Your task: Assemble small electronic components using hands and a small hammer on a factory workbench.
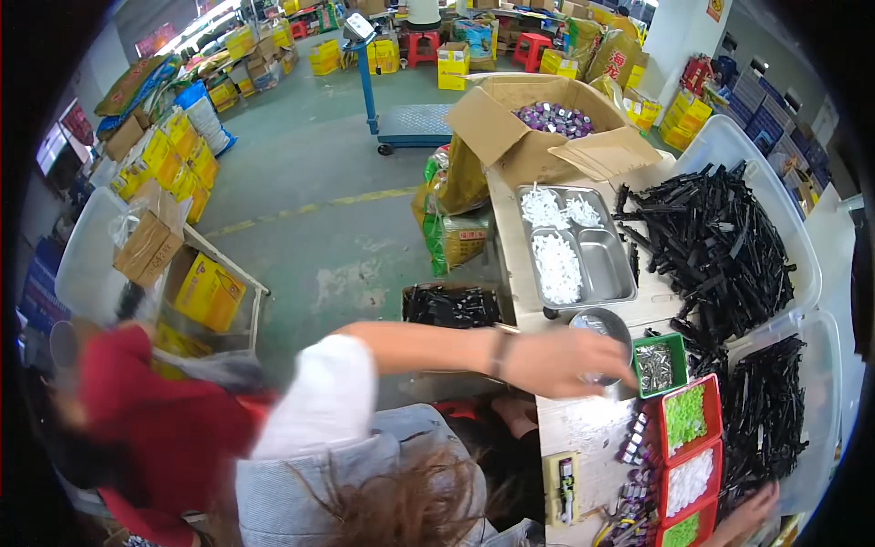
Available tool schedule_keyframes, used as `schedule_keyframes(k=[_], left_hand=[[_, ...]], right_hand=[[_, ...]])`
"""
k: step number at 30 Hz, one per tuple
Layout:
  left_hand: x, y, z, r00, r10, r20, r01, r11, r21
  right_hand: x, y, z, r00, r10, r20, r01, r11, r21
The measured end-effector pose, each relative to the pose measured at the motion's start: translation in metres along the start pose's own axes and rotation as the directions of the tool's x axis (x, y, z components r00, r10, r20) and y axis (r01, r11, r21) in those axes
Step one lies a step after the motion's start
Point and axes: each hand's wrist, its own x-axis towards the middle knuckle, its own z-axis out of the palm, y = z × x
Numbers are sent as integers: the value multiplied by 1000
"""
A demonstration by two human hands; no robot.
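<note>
My left hand (570, 360), with a watch on the wrist, reaches from the left across the table's edge and lies over the near rim of a small round metal bowl (597, 325). Its fingers are curled together; what they hold is hidden. A green tray (675, 345) of small metal parts sits just right of it. My right hand (749, 515) shows only partly at the bottom right, beside the red trays (710, 428) of green and white pieces and touching a heap of black plastic parts (766, 419). A small jig (566, 481) stands at the table's near edge.
A steel divided tray (609, 260) holds white pieces. Clear tubs (729, 146) hold black parts. An open cardboard box (510, 137) of purple caps stands behind. A blurred person in red (155, 428) is at the left. A blue platform scale (410, 123) and yellow cartons stand on the floor.
</note>
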Motion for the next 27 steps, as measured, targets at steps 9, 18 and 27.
schedule_keyframes(k=[9, 18, 27], left_hand=[[92, 3, 130, 893, 414, 175, -399, 910, -114], [7, -14, 146, 946, 108, 306, -36, 972, -231], [-27, -30, 154, 971, -23, 239, 57, 989, -137]], right_hand=[[-136, -246, -21, 734, 273, 621, -586, 717, 378], [-233, -255, -5, 854, 277, 441, -354, 930, 101], [-251, -256, 20, 860, 231, 456, -252, 968, -13]])
